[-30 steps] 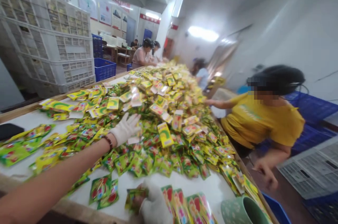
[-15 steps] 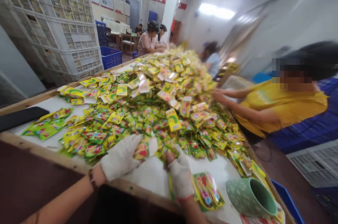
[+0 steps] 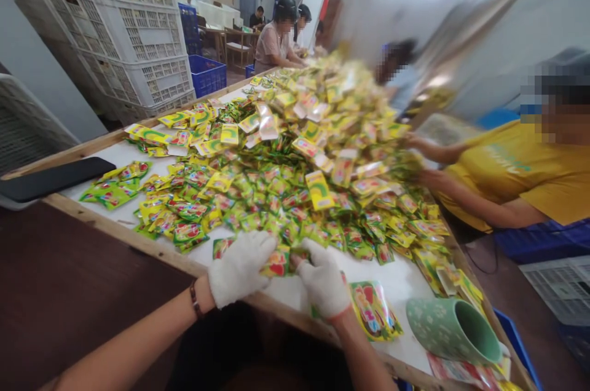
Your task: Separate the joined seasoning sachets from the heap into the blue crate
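My left hand (image 3: 242,269), in a white glove, is closed around the left end of a small green-and-yellow packet (image 3: 279,263) with red fruit pictures. From the other side my right hand (image 3: 325,280), gloved with bare fingertips, pinches the same packet's right end. Another packet (image 3: 222,248) peeks out behind the left glove, and whether the left hand touches it I cannot tell. Just beyond both hands spreads a big heap of similar packets (image 3: 249,194), with yellow cards (image 3: 319,189) higher up. Larger flat packets (image 3: 374,310) lie right of my right wrist.
A green cup (image 3: 452,329) lies on its side at the near right. On the left a dark phone-like slab (image 3: 58,179) rests across the wooden table edge (image 3: 138,246). White crates (image 3: 138,40) are stacked behind. A yellow-shirted person (image 3: 502,169) reaches into the heap from the right.
My hands have come closer together, with the packet now between both. The view has shifted, so the table and heap appear moved; the person in yellow still reaches into the heap.
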The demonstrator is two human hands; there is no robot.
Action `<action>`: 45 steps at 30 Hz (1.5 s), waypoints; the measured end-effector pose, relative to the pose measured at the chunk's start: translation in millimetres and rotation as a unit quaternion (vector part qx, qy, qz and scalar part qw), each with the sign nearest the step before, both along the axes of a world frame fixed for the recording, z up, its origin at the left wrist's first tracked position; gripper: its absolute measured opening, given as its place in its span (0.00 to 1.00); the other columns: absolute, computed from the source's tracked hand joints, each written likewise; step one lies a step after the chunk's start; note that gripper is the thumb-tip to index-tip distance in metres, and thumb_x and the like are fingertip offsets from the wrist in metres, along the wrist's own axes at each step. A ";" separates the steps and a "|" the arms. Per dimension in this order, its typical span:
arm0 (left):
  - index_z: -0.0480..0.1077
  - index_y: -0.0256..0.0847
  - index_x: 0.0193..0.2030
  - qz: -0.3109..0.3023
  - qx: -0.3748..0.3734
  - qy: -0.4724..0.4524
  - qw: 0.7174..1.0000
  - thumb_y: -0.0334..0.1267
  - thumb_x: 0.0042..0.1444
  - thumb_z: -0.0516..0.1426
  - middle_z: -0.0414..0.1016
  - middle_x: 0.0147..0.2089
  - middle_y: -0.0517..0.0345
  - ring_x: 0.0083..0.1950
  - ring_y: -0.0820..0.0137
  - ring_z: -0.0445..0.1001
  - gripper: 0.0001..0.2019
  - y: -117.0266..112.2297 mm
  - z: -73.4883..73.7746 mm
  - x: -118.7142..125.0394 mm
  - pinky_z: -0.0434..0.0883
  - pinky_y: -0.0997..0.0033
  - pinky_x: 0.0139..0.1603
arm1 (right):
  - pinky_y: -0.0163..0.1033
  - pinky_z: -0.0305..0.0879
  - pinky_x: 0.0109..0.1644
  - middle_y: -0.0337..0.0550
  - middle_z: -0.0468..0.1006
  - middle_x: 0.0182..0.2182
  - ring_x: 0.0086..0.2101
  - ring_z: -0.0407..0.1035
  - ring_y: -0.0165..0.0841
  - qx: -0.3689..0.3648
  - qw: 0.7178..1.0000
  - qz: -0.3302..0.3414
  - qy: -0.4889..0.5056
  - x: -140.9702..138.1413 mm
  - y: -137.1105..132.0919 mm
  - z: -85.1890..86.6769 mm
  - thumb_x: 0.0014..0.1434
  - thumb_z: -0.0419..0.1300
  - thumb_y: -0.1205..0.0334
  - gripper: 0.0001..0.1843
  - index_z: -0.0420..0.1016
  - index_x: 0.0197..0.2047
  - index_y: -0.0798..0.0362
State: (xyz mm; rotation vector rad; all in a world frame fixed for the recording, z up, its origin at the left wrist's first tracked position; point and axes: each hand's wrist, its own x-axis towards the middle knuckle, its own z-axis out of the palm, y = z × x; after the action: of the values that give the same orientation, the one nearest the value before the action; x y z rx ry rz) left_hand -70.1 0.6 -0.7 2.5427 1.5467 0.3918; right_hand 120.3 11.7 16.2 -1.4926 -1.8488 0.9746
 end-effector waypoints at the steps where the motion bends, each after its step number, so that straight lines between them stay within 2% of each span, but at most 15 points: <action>1: 0.65 0.37 0.50 0.018 0.007 -0.003 1.000 0.37 0.48 0.59 0.70 0.48 0.47 0.49 0.56 0.68 0.21 -1.6 -3.8 2.7 0.66 0.54 0.52 | 0.37 0.63 0.38 0.41 0.75 0.29 0.33 0.68 0.35 0.020 0.999 -0.015 -0.026 -2.2 -1.9 1.0 0.56 0.54 0.61 0.09 0.74 0.35 0.54; 3: 0.64 0.37 0.53 0.055 0.014 -0.006 0.998 0.37 0.50 0.58 0.69 0.49 0.46 0.50 0.55 0.68 0.22 -4.6 -8.2 6.9 0.65 0.52 0.53 | 0.40 0.65 0.43 0.45 0.77 0.34 0.36 0.69 0.37 0.042 0.998 -0.025 -0.048 -3.8 -5.5 2.4 0.55 0.53 0.64 0.12 0.75 0.40 0.55; 6: 0.64 0.37 0.53 0.070 0.007 0.000 0.998 0.37 0.50 0.58 0.69 0.50 0.46 0.51 0.55 0.68 0.22 -6.4 -7.6 8.9 0.65 0.51 0.53 | 0.41 0.65 0.48 0.46 0.79 0.40 0.41 0.70 0.38 0.019 1.000 0.007 0.005 0.4 -7.7 3.7 0.55 0.52 0.67 0.18 0.76 0.47 0.53; 12: 0.64 0.38 0.52 0.037 0.033 -0.003 0.999 0.32 0.44 0.59 0.71 0.50 0.47 0.50 0.55 0.69 0.25 -7.7 -12.9 7.2 0.66 0.50 0.53 | 0.44 0.65 0.48 0.44 0.81 0.36 0.39 0.71 0.41 0.026 0.998 -0.028 0.040 6.1 -4.9 4.1 0.51 0.56 0.67 0.14 0.81 0.39 0.51; 15: 0.63 0.39 0.53 0.047 0.096 -0.028 0.994 0.30 0.40 0.58 0.71 0.50 0.47 0.52 0.54 0.69 0.29 -8.9 -25.5 2.4 0.66 0.50 0.55 | 0.40 0.65 0.43 0.42 0.80 0.32 0.36 0.70 0.38 0.022 0.999 -0.010 0.038 5.6 -1.2 6.0 0.50 0.56 0.68 0.14 0.81 0.36 0.51; 20: 0.63 0.44 0.52 0.018 0.154 -0.053 0.986 0.27 0.34 0.56 0.73 0.49 0.52 0.50 0.55 0.71 0.32 -4.0 -42.0 0.2 0.68 0.53 0.53 | 0.33 0.59 0.31 0.35 0.70 0.20 0.27 0.64 0.31 -0.008 1.000 -0.003 0.009 2.0 5.3 15.4 0.45 0.54 0.71 0.09 0.74 0.21 0.53; 24: 0.62 0.43 0.52 0.045 0.181 -0.068 0.980 0.27 0.33 0.57 0.74 0.49 0.50 0.50 0.54 0.72 0.33 -1.8 -46.3 8.7 0.69 0.52 0.53 | 0.32 0.59 0.29 0.35 0.70 0.20 0.26 0.62 0.29 -0.012 0.998 -0.004 0.064 -7.2 3.5 21.5 0.45 0.53 0.71 0.09 0.73 0.21 0.53; 28: 0.61 0.42 0.52 0.126 0.189 -0.077 0.971 0.28 0.37 0.58 0.73 0.48 0.47 0.50 0.52 0.72 0.31 -0.1 -47.7 13.6 0.69 0.50 0.53 | 0.31 0.58 0.21 0.39 0.74 0.28 0.19 0.60 0.25 -0.097 0.977 -0.062 0.179 -12.5 -2.5 19.2 0.51 0.56 0.62 0.08 0.75 0.33 0.54; 30: 0.62 0.43 0.51 0.141 0.196 -0.094 0.966 0.29 0.39 0.58 0.74 0.47 0.48 0.50 0.52 0.73 0.28 0.2 -51.4 17.3 0.70 0.50 0.53 | 0.29 0.54 0.17 0.37 0.72 0.26 0.16 0.58 0.22 -0.139 0.969 -0.044 0.201 -13.6 -5.3 15.9 0.52 0.57 0.59 0.10 0.74 0.35 0.54; 33: 0.64 0.44 0.50 0.153 0.194 -0.152 0.957 0.35 0.45 0.59 0.74 0.48 0.47 0.51 0.53 0.73 0.23 -1.6 -64.8 26.2 0.72 0.53 0.52 | 0.27 0.47 0.13 0.30 0.63 0.18 0.12 0.55 0.21 -0.192 0.962 -0.004 0.196 -13.7 -5.4 13.0 0.50 0.57 0.60 0.06 0.67 0.26 0.52; 36: 0.66 0.47 0.51 0.152 0.129 -0.245 0.949 0.39 0.48 0.58 0.75 0.52 0.49 0.54 0.53 0.73 0.21 -5.0 -82.8 31.0 0.73 0.54 0.54 | 0.27 0.52 0.16 0.28 0.59 0.15 0.14 0.57 0.22 -0.153 0.973 0.006 0.170 -9.7 -1.4 15.8 0.48 0.57 0.64 0.08 0.61 0.21 0.51; 39: 0.66 0.50 0.54 0.157 0.052 -0.322 0.932 0.37 0.51 0.55 0.76 0.53 0.53 0.55 0.57 0.74 0.21 -6.2 -94.0 25.6 0.73 0.58 0.56 | 0.29 0.64 0.28 0.31 0.68 0.20 0.25 0.66 0.28 -0.050 0.986 0.061 0.149 -4.2 0.3 18.1 0.46 0.59 0.66 0.04 0.67 0.22 0.52; 41: 0.65 0.47 0.56 0.182 -0.004 -0.377 0.908 0.36 0.52 0.53 0.76 0.53 0.51 0.53 0.59 0.75 0.22 -5.7 -94.7 18.9 0.74 0.61 0.55 | 0.31 0.66 0.34 0.34 0.73 0.25 0.30 0.69 0.31 0.001 0.990 0.028 0.141 -3.1 -2.3 13.0 0.46 0.59 0.67 0.02 0.72 0.26 0.51; 42: 0.64 0.45 0.56 0.195 -0.042 -0.417 0.887 0.37 0.53 0.53 0.76 0.53 0.50 0.53 0.59 0.76 0.22 -5.5 -93.4 15.6 0.75 0.62 0.54 | 0.32 0.66 0.34 0.36 0.74 0.26 0.30 0.69 0.31 0.014 0.990 -0.017 0.137 -3.6 -4.4 7.5 0.47 0.59 0.67 0.05 0.73 0.29 0.50; 45: 0.67 0.42 0.51 0.204 -0.163 -0.564 0.783 0.44 0.51 0.57 0.78 0.50 0.48 0.51 0.57 0.77 0.20 -5.5 -84.4 7.5 0.75 0.60 0.52 | 0.32 0.66 0.31 0.37 0.75 0.27 0.26 0.69 0.31 -0.009 0.980 -0.134 0.150 -9.0 -11.8 -17.6 0.49 0.59 0.67 0.12 0.74 0.39 0.50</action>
State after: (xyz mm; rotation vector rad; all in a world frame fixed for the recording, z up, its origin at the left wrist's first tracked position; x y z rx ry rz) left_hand -62.6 -4.9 -85.1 1.1645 1.3735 1.2563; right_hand 111.3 0.0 -1.4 -1.4685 -1.3906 1.0217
